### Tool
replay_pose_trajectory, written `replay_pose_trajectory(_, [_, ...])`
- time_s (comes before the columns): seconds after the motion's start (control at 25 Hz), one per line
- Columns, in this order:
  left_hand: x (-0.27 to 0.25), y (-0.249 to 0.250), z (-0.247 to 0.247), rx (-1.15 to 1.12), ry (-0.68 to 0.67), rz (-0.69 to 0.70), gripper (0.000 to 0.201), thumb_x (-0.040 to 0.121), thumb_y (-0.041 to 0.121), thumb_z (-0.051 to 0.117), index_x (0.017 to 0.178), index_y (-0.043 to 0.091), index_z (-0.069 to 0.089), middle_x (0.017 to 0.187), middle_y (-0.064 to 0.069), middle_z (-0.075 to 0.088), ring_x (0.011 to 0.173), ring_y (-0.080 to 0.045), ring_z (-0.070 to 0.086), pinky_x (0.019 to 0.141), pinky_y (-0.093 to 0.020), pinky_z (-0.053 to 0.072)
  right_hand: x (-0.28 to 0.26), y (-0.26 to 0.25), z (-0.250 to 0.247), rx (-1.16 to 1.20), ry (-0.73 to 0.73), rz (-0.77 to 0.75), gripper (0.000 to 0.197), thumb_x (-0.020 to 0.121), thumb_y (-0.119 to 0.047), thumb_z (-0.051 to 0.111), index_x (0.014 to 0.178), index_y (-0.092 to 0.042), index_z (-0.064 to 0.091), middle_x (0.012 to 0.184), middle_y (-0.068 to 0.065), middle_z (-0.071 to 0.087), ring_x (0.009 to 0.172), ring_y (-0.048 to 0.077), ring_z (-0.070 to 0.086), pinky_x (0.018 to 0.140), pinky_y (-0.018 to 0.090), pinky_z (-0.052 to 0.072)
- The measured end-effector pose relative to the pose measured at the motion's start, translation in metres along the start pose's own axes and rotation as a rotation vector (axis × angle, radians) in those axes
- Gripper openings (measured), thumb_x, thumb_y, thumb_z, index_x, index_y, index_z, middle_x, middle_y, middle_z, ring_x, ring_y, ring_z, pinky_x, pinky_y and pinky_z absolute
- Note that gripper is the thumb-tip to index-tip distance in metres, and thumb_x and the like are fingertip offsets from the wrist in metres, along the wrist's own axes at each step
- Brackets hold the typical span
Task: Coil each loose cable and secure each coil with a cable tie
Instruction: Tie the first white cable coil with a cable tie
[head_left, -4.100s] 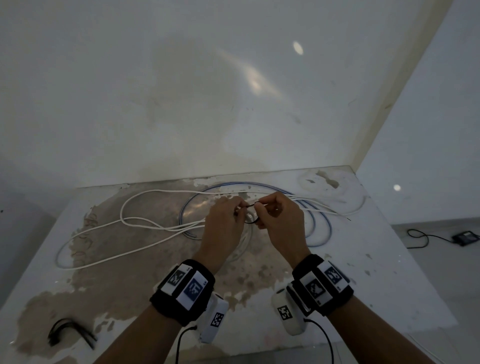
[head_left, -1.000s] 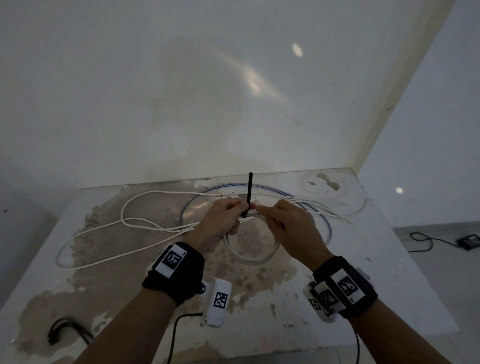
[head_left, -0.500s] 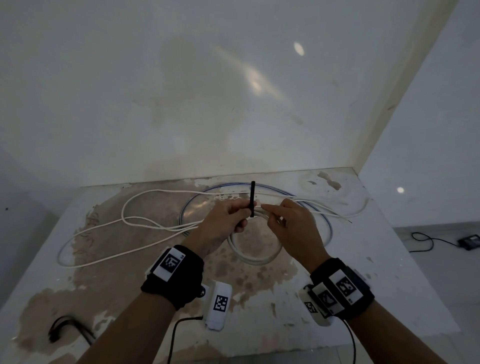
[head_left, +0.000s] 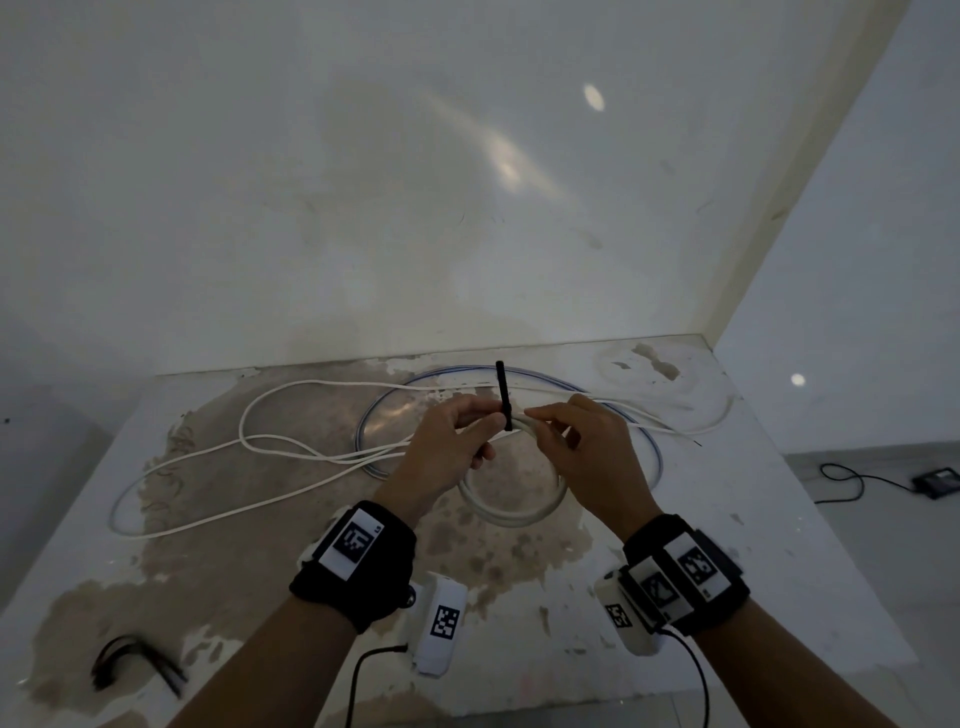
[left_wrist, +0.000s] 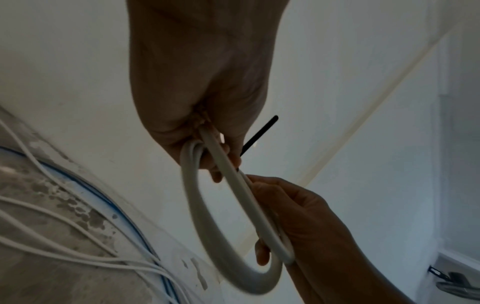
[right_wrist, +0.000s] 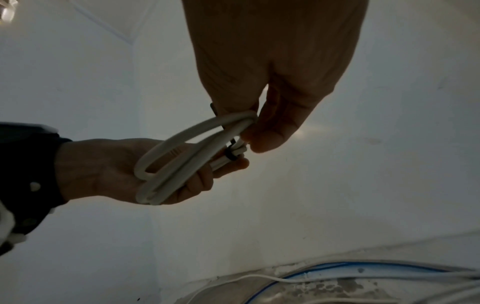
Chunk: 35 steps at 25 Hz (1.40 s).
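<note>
A small white cable coil (head_left: 511, 512) hangs between my hands above the table (head_left: 779, 519). A black cable tie (head_left: 503, 395) is wrapped round the top of the coil, and its tail stands straight up. My left hand (head_left: 488, 421) grips the coil just left of the tie. My right hand (head_left: 540, 415) pinches the strands just right of it. In the right wrist view the tie's band (right_wrist: 230, 155) sits tight round the bundled strands of the coil (right_wrist: 182, 160). The left wrist view shows the tail (left_wrist: 259, 135) poking out past my fingers and the coil (left_wrist: 207, 226) below.
A long loose white cable (head_left: 249, 452) sprawls over the table's left and back. A blue-edged cable loop (head_left: 379, 415) lies under my hands. A bundle of spare black ties (head_left: 135, 665) lies at the front left. A black device with its cord (head_left: 935, 480) is on the floor to the right.
Four seconds ago the tie was a wide loop between my fingers; now it is drawn tight with its tail upright. Over the last second my hands have barely moved.
</note>
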<state>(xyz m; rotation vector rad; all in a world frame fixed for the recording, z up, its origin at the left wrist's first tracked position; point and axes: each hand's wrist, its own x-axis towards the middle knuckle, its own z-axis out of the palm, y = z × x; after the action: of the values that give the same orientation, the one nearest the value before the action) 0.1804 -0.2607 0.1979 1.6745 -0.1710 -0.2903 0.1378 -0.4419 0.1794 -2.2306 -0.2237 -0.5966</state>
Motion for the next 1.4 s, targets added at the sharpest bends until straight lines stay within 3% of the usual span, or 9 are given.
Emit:
replay_pose_trajectory(0.2, [0.002, -0.001, 0.002, -0.028, 0.016, 0.019, 0.010, 0.092, 0.010, 0.064, 0.095, 0.013, 0.073, 0.068, -0.004, 0.063, 0.047, -0.009, 0.042, 0.045, -0.020, 0.034, 0.002, -0.001, 0.000, 0.018, -0.018, 0.029, 0.010, 0.088, -0.015, 0.072, 0.096, -0.014, 0.078, 0.076, -0.010, 0.055, 0.070, -0.001, 0.056, 0.061, 0.008, 0.042])
replay_pose_trajectory(0.44, [-0.001, -0.001, 0.006, -0.081, 0.033, 0.018, 0.013, 0.092, 0.011, 0.065, 0.093, 0.020, 0.075, 0.060, 0.000, 0.057, 0.046, -0.008, 0.036, 0.044, -0.020, 0.030, 0.005, 0.002, 0.000, 0.092, -0.061, 0.021, 0.013, 0.092, -0.017, 0.069, 0.102, -0.016, 0.077, 0.081, -0.013, 0.055, 0.073, 0.005, 0.055, 0.063, 0.011, 0.042])
replay_pose_trajectory(0.56, [0.000, 0.001, 0.007, -0.070, 0.017, 0.000, 0.012, 0.091, 0.013, 0.066, 0.091, 0.021, 0.074, 0.051, 0.009, 0.052, 0.044, -0.006, 0.036, 0.044, -0.020, 0.030, 0.002, 0.000, 0.002, 0.262, -0.003, 0.150, 0.007, 0.091, -0.018, 0.071, 0.097, -0.020, 0.073, 0.084, -0.005, 0.067, 0.067, 0.012, 0.058, 0.059, 0.021, 0.047])
replay_pose_trajectory(0.64, [-0.002, 0.001, 0.007, -0.037, 0.007, 0.009, 0.009, 0.091, 0.015, 0.066, 0.093, 0.020, 0.074, 0.049, 0.014, 0.051, 0.042, -0.003, 0.038, 0.043, -0.018, 0.031, 0.002, 0.000, 0.004, 0.295, -0.012, 0.210, 0.005, 0.089, -0.018, 0.073, 0.091, -0.020, 0.069, 0.083, -0.007, 0.069, 0.062, 0.011, 0.057, 0.057, 0.022, 0.046])
replay_pose_trajectory(0.76, [-0.002, -0.001, 0.009, 0.012, 0.051, 0.038, 0.011, 0.091, 0.015, 0.067, 0.098, 0.009, 0.074, 0.057, 0.016, 0.059, 0.043, 0.002, 0.047, 0.045, -0.012, 0.034, 0.001, 0.003, 0.006, 0.267, -0.025, 0.215, 0.003, 0.089, -0.021, 0.073, 0.089, -0.023, 0.070, 0.082, -0.009, 0.069, 0.063, 0.013, 0.060, 0.057, 0.021, 0.048])
replay_pose_trajectory(0.88, [0.003, -0.003, 0.010, 0.085, 0.158, 0.094, 0.010, 0.091, 0.015, 0.066, 0.094, 0.008, 0.072, 0.072, 0.007, 0.067, 0.049, 0.007, 0.054, 0.050, -0.006, 0.037, -0.005, 0.005, 0.009, 0.289, -0.017, 0.194, 0.013, 0.091, -0.022, 0.071, 0.104, -0.023, 0.072, 0.093, -0.008, 0.071, 0.068, 0.013, 0.064, 0.059, 0.021, 0.052])
replay_pose_trajectory(1.08, [0.010, -0.015, 0.005, 0.208, 0.156, 0.129, 0.009, 0.094, 0.021, 0.060, 0.092, 0.015, 0.066, 0.090, 0.001, 0.073, 0.069, -0.001, 0.062, 0.065, -0.017, 0.045, -0.010, 0.004, 0.017, 0.356, -0.039, 0.264, 0.022, 0.096, -0.017, 0.065, 0.117, -0.020, 0.070, 0.098, -0.007, 0.072, 0.058, 0.011, 0.067, 0.053, 0.023, 0.054])
replay_pose_trajectory(1.2, [0.012, -0.018, 0.008, 0.243, 0.170, 0.093, 0.009, 0.095, 0.024, 0.056, 0.088, 0.020, 0.057, 0.086, 0.000, 0.065, 0.069, -0.012, 0.055, 0.064, -0.027, 0.042, -0.010, 0.002, 0.021, 0.370, -0.048, 0.292, 0.023, 0.097, -0.018, 0.064, 0.119, -0.021, 0.070, 0.094, -0.002, 0.071, 0.057, 0.011, 0.067, 0.048, 0.031, 0.056])
replay_pose_trajectory(1.4, [0.015, -0.014, 0.013, 0.212, 0.110, 0.018, 0.013, 0.098, 0.027, 0.046, 0.086, 0.023, 0.049, 0.080, -0.002, 0.055, 0.063, -0.016, 0.046, 0.060, -0.034, 0.037, -0.010, -0.002, 0.018, 0.368, -0.029, 0.296, 0.014, 0.096, -0.022, 0.065, 0.110, -0.021, 0.066, 0.087, -0.004, 0.071, 0.054, 0.014, 0.066, 0.044, 0.031, 0.053])
